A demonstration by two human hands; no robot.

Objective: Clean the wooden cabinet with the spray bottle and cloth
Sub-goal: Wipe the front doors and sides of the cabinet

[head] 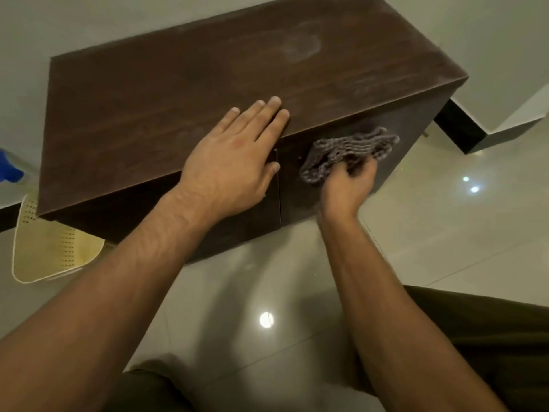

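Cloth [350, 150] is bunched in our right grip [347, 185], fingers curled round it, against the cabinet [178, 84], on its right door [300, 203]. Our left grip [228, 165] lies spread flat on the top edge. Bare door face stretches rightward from the cloth, nearer the right grip.

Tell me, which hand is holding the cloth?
The right hand: it grips the grey cloth against the front of the cabinet. The left hand lies flat on top, holding nothing.
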